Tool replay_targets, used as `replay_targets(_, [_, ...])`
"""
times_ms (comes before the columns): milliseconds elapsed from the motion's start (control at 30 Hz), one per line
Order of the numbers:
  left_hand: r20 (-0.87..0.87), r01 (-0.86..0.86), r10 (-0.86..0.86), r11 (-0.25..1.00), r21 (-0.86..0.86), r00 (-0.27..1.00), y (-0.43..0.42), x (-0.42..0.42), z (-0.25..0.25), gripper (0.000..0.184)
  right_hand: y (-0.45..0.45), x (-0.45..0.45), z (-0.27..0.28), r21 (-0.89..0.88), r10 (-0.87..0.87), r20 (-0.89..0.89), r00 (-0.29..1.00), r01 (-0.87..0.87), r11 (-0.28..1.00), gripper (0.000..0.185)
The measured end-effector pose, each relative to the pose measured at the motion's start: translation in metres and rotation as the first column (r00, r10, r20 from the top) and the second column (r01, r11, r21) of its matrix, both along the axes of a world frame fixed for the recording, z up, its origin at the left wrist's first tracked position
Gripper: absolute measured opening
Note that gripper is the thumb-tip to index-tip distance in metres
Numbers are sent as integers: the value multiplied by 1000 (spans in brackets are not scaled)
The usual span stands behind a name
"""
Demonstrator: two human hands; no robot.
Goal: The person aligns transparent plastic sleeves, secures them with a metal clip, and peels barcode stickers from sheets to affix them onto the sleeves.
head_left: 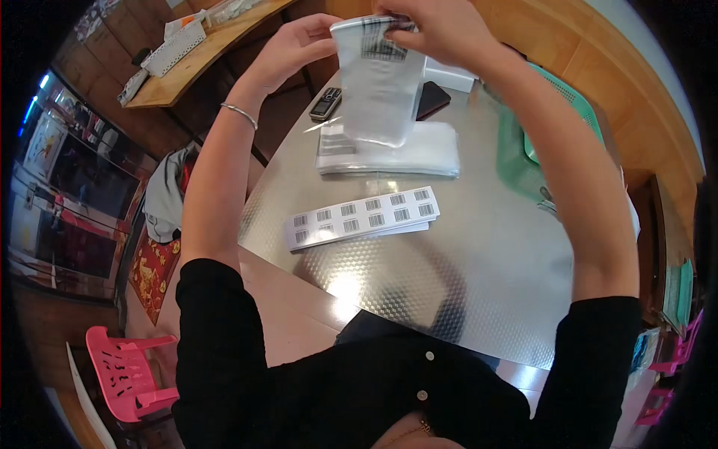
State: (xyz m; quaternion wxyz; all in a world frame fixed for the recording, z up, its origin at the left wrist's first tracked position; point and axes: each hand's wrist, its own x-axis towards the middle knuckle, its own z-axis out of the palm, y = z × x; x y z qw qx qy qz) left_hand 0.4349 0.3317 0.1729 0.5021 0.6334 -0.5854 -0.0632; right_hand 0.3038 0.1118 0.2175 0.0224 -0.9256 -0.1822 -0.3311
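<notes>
A clear plastic bag (pixel 378 97) with a dark printed patch near its top is held up over the far part of the table, its lower end hanging in front of a stack of clear bags (pixel 430 153). Its top is clamped between the thumb and fingers of the right hand (pixel 441 30), the thumb being laid across the front by the print. The left hand (pixel 299 49) is held at the bag's upper left edge, thumb and forefinger spread along it; whether the plastic is pinched there cannot be told. Both arms are stretched forward, the left wrist being ringed by a bracelet (pixel 241 112).

Nearer the body, strips of barcode labels (pixel 366 213) are laid in a slightly fanned pile. Beyond the stack, a keypad phone (pixel 325 105) is set to the left and a dark flat object (pixel 434 99) to the right, while a green basket (pixel 516 157) is placed along the right side. The metal table (pixel 493 284) is finely patterned and brightly lit. To the left, a wooden counter (pixel 217 56), a red mat (pixel 153 273) and a pink chair (pixel 123 370) are seen.
</notes>
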Motion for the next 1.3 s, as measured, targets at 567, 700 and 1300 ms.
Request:
replay_targets(567, [-447,770,-717,632,-93,535,-142,-123,33,85,-55,-149,84,-177,610,-134,781,-624,761,21])
replay_targets(700, [-490,802,-786,542,-251,377,-163,-156,23,71,-66,-190,81,-61,586,-117,802,-594,802,23])
replay_targets(1300, [-440,540,-728,685,-489,525,-190,-162,4,47,-31,-267,-45,710,2,414,910,-325,625,37])
